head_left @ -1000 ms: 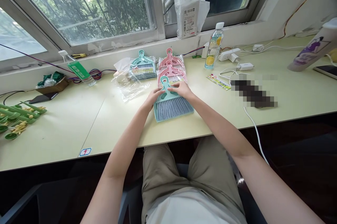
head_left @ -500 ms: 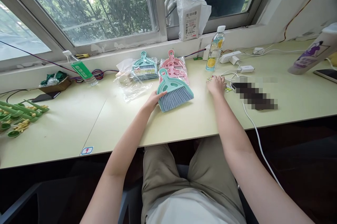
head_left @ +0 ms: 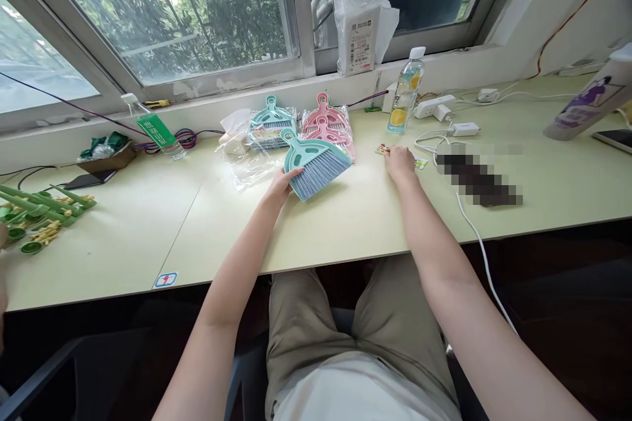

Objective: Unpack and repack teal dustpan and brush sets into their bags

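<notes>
My left hand (head_left: 280, 188) grips the lower left corner of a teal dustpan-and-brush set (head_left: 316, 167), thumb over its front. The set tilts to the left, its grey bristles facing me and its handle towards the window. My right hand (head_left: 401, 164) is closed on a small colourful printed card (head_left: 382, 149), whose end pokes out left of the fingers. Another green and yellow card (head_left: 421, 163) lies just right of that hand. Behind the teal set are bagged pink dustpan sets (head_left: 323, 119) and bagged teal dustpan sets (head_left: 271, 119).
Crumpled clear plastic (head_left: 247, 174) lies left of the sets. A drink bottle (head_left: 405, 91), white chargers with cables (head_left: 464, 129) and a blurred dark item (head_left: 478, 180) are on the right. Further left are a green-labelled bottle (head_left: 157, 131), green plastic parts (head_left: 44, 213) and part of another person's hand (head_left: 2, 236).
The teal set has swung to the left, its handle leaning further over. My right hand has moved slightly left with the card. Another person's hand has appeared at the left edge.
</notes>
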Action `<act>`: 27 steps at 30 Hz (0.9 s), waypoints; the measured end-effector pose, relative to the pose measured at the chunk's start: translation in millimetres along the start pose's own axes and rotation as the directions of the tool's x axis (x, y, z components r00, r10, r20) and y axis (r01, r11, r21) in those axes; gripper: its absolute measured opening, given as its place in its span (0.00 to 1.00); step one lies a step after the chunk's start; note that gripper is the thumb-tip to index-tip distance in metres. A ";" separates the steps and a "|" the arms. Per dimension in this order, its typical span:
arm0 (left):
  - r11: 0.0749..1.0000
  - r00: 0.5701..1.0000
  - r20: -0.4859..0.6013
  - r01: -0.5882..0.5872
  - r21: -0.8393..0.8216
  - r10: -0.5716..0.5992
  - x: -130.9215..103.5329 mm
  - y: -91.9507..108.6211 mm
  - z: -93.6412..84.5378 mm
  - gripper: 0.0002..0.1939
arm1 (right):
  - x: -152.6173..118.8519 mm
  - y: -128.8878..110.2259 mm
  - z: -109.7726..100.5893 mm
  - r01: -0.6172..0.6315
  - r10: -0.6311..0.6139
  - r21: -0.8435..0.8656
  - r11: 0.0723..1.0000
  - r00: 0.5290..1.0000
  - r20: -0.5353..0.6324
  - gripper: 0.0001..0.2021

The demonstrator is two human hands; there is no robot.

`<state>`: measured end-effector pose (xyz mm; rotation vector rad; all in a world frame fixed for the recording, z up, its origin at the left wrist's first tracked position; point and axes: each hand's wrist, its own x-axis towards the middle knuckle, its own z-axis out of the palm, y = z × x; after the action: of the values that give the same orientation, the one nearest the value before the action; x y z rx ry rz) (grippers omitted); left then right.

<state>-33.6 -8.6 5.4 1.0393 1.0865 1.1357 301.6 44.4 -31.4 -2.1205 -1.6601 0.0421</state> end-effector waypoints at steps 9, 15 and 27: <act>0.998 0.999 -0.049 0.010 -0.064 -0.013 1.3 -0.6 0.2 0.19 | -8.3 -5.9 -8.7 -0.230 0.227 -0.022 0.973 0.969 -0.098 0.17; 0.995 0.998 -0.067 0.009 -0.102 -0.016 -0.5 2.0 0.3 0.19 | -1.5 8.9 -11.6 -0.293 0.294 0.088 0.952 0.956 0.002 0.17; 0.990 0.992 -0.108 0.043 -0.135 -0.058 0.1 1.4 1.5 0.14 | 7.8 1.6 -8.2 -0.055 0.126 0.345 0.937 0.974 -0.187 0.11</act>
<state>-32.4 -8.4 7.0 0.8483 1.1035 1.2199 307.5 48.7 -22.7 -1.8685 -1.3263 0.1222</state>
